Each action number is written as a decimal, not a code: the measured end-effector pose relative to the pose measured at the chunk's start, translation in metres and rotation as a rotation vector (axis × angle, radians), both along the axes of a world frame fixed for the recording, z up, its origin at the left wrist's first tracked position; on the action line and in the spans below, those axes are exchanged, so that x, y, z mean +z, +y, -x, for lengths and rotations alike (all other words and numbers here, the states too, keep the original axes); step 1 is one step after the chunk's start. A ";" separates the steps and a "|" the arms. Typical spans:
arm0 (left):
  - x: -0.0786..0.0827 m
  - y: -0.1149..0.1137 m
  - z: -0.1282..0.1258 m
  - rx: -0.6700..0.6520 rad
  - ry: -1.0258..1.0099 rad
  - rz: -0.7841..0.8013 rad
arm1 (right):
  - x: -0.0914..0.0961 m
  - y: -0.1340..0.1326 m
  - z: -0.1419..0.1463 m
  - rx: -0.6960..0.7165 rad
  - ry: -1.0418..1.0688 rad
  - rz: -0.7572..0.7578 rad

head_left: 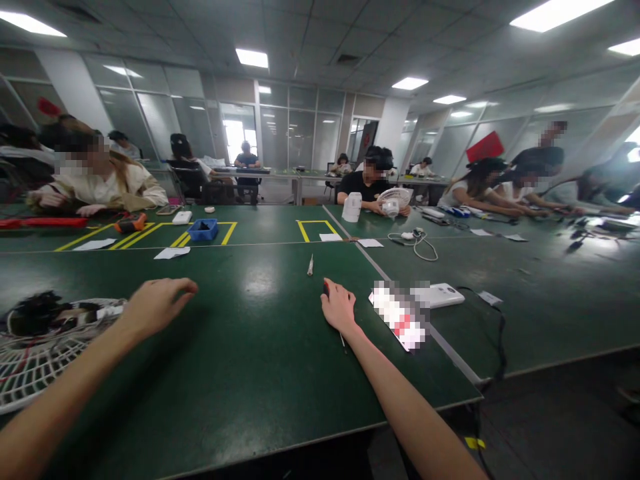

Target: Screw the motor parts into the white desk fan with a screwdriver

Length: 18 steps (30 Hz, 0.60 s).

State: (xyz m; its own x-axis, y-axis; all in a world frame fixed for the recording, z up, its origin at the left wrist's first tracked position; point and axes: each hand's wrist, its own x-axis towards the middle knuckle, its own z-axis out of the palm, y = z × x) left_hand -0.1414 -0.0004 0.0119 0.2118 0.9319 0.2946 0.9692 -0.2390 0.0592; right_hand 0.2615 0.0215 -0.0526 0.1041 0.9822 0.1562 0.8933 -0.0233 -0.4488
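Note:
My right hand (339, 305) is closed around a screwdriver (343, 343); its thin metal shaft points back towards me and a bit of dark handle shows past the fingers. Beyond it on the green table lies a second small screwdriver (311, 266) with a pale handle. My left hand (163, 303) hovers over the table at the left, fingers stretched and thumb apart, holding nothing. Next to my left forearm, partly hidden by it, is a white fan grille (30, 373) with a dark motor (37, 313) and loose wires on it.
Right of my right hand lies a lit phone (400, 320), its screen blurred out. Behind it are a white device (443, 295) and a black cable (501, 333). A blue bin (203, 230), paper slips and a white cable (423, 247) lie farther off. Co-workers sit around the tables.

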 end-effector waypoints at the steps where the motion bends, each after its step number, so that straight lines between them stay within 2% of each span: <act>1: -0.010 0.002 -0.022 -0.054 -0.035 0.038 | -0.001 0.000 0.000 0.001 -0.001 -0.002; 6: -0.054 0.010 -0.122 -0.313 -0.170 0.079 | -0.003 0.003 -0.002 0.014 0.007 -0.002; 10: -0.068 0.005 -0.175 -0.401 -0.220 0.167 | -0.003 0.003 -0.002 0.012 0.002 -0.005; 13: -0.073 -0.001 -0.192 -0.446 -0.179 0.276 | -0.003 0.002 0.000 0.003 -0.005 -0.011; 18: -0.077 -0.003 -0.190 -0.485 -0.135 0.297 | -0.001 0.001 -0.001 0.014 -0.004 -0.006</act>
State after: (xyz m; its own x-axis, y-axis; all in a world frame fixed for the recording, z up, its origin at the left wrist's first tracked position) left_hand 0.0484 -0.0034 -0.0647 0.6135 0.7846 0.0896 0.7325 -0.6078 0.3067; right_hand 0.2621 0.0222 -0.0535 0.0898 0.9826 0.1628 0.8953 -0.0080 -0.4453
